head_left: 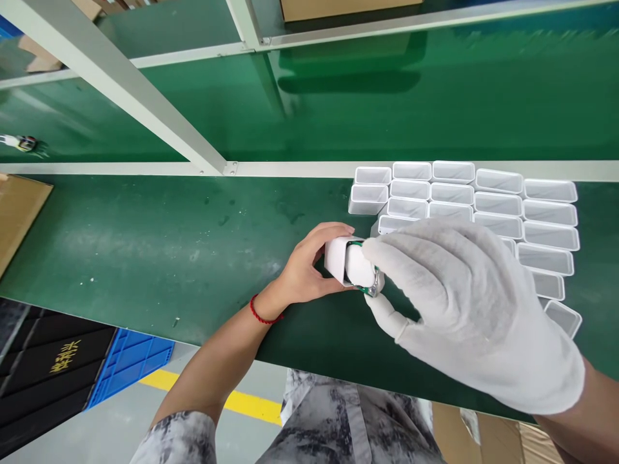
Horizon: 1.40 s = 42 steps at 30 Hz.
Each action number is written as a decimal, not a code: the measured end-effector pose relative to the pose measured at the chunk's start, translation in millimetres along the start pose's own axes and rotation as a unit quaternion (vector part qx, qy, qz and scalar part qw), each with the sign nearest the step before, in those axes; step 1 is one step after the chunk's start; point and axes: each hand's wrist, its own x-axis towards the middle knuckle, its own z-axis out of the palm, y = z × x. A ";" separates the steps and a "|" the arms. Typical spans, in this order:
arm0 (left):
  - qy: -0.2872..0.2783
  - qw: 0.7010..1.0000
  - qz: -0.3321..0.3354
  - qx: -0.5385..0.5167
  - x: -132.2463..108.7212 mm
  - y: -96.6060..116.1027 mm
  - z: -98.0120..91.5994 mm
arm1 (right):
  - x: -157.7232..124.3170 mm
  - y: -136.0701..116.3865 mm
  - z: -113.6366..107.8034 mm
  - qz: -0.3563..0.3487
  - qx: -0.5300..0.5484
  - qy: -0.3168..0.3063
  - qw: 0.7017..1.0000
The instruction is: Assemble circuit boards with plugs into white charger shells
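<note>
My bare left hand [304,267], with a red string at the wrist, is closed around a small white plastic housing [337,256] held just above the green bench. My right hand [464,303] wears a white glove and pinches a white insert with a green circuit board and metal part [363,274] at the open end of that housing. Just behind and to the right stand several rows of empty white housings [483,203], open side up.
The green bench top [145,238] stretches to the left. A cardboard sheet [17,212] lies at its left edge. A white metal frame bar [120,84] crosses overhead. A blue crate [130,357] and black boxes [43,367] sit on the floor below.
</note>
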 end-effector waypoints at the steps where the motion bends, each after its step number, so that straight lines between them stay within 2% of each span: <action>1: -0.002 1.000 -0.002 0.003 0.0 0.0 -0.2 | 0.2 -0.6 -0.6 0.002 0.000 0.000 1.000; 7: -0.011 1.000 -0.007 0.008 0.4 1.0 -0.8 | 0.5 -2.7 -0.3 0.011 -0.011 -0.020 1.000; 23: -0.021 0.999 -0.009 0.035 -1.7 0.5 0.4 | -3.0 -3.8 3.4 0.020 -0.032 -0.025 0.999; 28: -0.020 0.997 0.010 0.071 -0.5 3.1 2.2 | -2.2 -6.4 6.5 0.010 -0.042 -0.060 0.997; 31: -0.010 0.998 0.004 0.066 0.0 7.2 6.5 | 0.4 -4.4 2.8 -0.009 0.028 -0.029 0.999; 33: 0.001 0.999 -0.034 0.024 -1.4 8.7 9.8 | 0.6 -2.5 -1.6 -0.011 0.092 0.016 0.996; 34: 0.007 0.998 -0.059 -0.002 -2.5 8.6 11.2 | -0.1 -2.1 -3.3 0.006 0.111 0.040 0.993; 36: 0.016 0.994 -0.097 -0.043 -5.0 7.3 12.7 | -2.5 -2.5 -4.0 0.089 0.115 0.073 0.987; 37: 0.021 0.993 -0.106 -0.053 -6.1 6.3 12.9 | -3.8 -3.2 -2.5 0.140 0.108 0.065 0.982; 39: 0.034 0.993 -0.104 -0.051 -7.4 4.5 12.6 | -5.0 -5.0 4.3 0.218 0.121 -0.013 0.968; 42: 0.073 0.995 -0.067 0.004 -7.1 4.2 12.3 | -2.1 -7.2 20.5 0.232 0.250 -0.166 0.925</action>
